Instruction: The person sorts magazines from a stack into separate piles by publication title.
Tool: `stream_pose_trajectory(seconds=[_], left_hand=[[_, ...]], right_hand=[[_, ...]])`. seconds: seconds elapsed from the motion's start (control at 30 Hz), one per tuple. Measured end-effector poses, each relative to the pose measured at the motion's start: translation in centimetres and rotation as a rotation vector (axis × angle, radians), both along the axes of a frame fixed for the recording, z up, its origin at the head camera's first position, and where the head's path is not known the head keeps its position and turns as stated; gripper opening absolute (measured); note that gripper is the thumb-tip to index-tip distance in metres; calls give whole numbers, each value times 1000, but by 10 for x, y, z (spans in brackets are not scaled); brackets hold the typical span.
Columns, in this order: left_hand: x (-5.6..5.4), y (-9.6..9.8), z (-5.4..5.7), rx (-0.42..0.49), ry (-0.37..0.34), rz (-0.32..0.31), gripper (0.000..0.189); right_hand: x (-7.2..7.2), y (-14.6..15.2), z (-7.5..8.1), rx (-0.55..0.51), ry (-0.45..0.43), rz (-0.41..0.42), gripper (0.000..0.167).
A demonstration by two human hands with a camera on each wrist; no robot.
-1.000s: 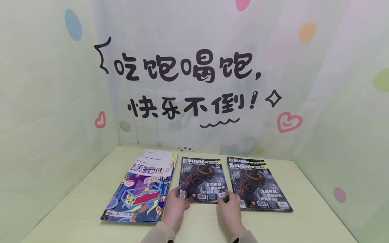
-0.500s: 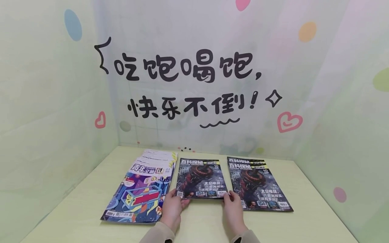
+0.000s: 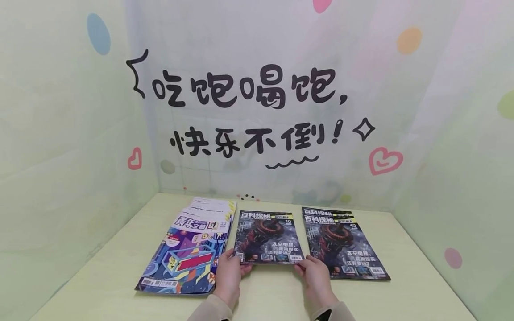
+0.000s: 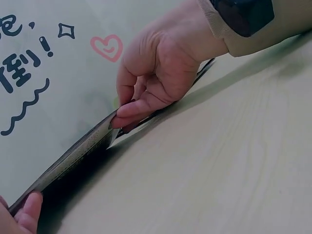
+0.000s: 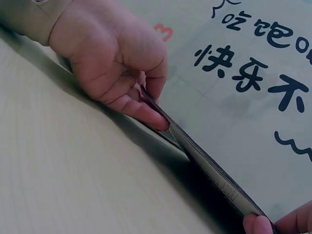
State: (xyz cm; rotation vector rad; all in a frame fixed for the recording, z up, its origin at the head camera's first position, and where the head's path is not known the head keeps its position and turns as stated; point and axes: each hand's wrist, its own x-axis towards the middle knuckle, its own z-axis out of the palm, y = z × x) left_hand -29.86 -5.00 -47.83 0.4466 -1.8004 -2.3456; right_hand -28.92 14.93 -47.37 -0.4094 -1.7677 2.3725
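Observation:
Both hands pinch the near edge of a dark magazine with a red-and-black machine on its cover. My left hand grips its near left corner, my right hand its near right corner. In the left wrist view the magazine's near edge is raised over the table, with a shadow under it. The right wrist view shows the fingers of the left hand under the edge and the thumb on top. Whether the far edge touches the table is hidden.
Left of the held magazine lies a fanned stack of colourful magazines. To its right, overlapping copies of the same dark magazine lie on the pale table. Printed fabric walls enclose the back and sides.
The held magazine's near edge has come up slightly. My right hand has shifted right to its near right corner, and my left hand has moved only a little. Both side stacks stay put.

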Motion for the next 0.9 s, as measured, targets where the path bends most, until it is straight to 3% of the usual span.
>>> stream_pose_trajectory(seconds=[0.37,0.57,0.9], left_hand=[[1,0,-5,-151,21,-85,54],[0,2,-8,-142,65,-106,51],[5,9,-2,-70,94,-97,53]], right_hand=[[-2,5,-5,197,-14,118,49],[-2,2,-8,226,8,86,47],[2,6,-1,188,51,8,49]])
